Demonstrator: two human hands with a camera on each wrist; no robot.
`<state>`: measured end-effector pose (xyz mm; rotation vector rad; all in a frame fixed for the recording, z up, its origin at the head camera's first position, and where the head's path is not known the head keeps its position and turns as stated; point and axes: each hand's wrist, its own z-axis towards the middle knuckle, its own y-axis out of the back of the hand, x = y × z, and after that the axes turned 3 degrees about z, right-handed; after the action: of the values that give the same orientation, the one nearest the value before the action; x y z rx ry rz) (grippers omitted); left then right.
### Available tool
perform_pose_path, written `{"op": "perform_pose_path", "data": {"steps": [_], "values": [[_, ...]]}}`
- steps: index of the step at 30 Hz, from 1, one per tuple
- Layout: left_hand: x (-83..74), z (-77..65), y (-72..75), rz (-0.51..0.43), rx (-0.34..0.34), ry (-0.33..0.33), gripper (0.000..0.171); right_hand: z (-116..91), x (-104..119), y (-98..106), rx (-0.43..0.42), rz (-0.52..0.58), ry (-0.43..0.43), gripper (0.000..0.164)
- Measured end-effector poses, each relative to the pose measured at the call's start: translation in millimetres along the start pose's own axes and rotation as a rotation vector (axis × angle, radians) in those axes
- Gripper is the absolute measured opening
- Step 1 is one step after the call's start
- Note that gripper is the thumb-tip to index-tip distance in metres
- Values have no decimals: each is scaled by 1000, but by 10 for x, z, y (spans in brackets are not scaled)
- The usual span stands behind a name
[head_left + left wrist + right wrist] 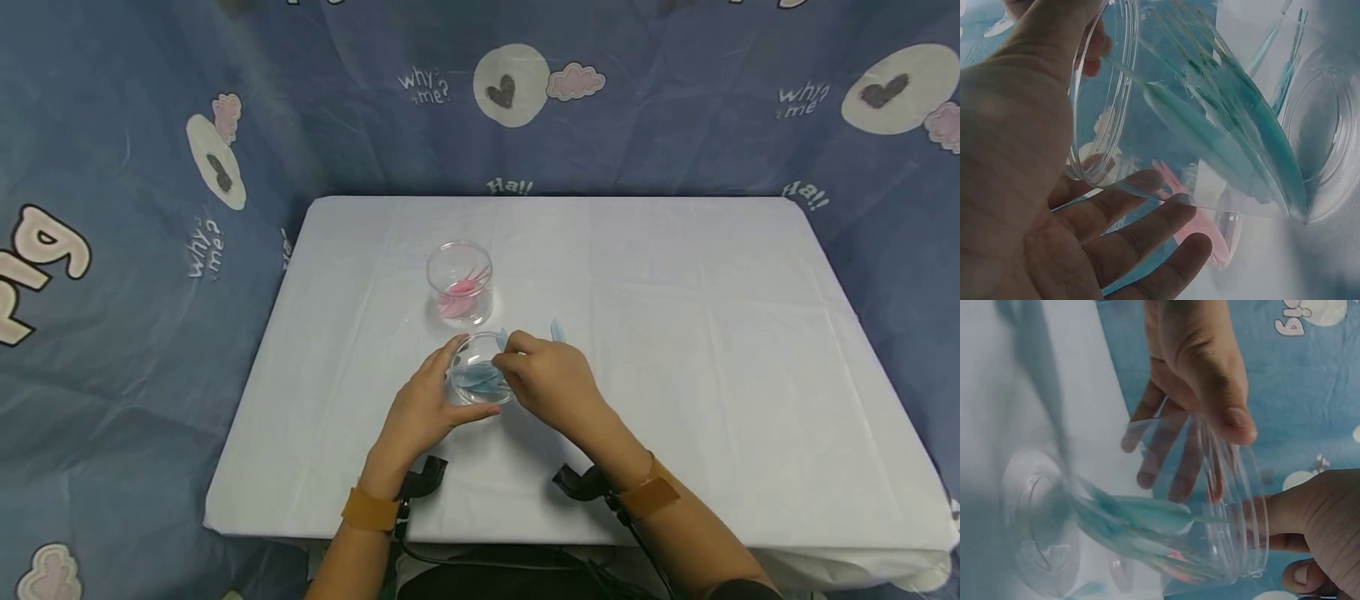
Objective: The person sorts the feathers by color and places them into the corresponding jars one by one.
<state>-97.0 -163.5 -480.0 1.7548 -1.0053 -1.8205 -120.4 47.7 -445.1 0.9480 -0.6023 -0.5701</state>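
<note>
A clear plastic jar stands on the table with several teal feathers inside, their quills toward its mouth. My left hand holds this jar from the left side, its thumb near the rim in the right wrist view and its fingers along the far side. At the mouth, my right hand pinches the thin quill of one teal feather, whose vane lies inside the jar. Another light blue feather shows on the table just beyond the right hand.
A second clear jar with pink feathers stands behind the first one. White cloth covers the table. A blue printed curtain hangs at the back and sides. Black wrist cameras with cables hang below the wrists.
</note>
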Motion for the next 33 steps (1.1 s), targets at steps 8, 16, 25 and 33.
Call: {"op": "perform_pose_path", "data": {"steps": [8,16,25,33], "values": [[6,-1,-12,1,-1,-7,108,-22,0,-9,52,14,-53,12],[-21,13,-13,22,-12,-8,110,-229,-247,-26,-134,159,-367,28],[-48,11,-8,18,0,25,109,-728,-516,-162,328,184,-891,41],[-54,6,2,19,20,50,110,-810,-534,-260,353,209,-913,33]]}}
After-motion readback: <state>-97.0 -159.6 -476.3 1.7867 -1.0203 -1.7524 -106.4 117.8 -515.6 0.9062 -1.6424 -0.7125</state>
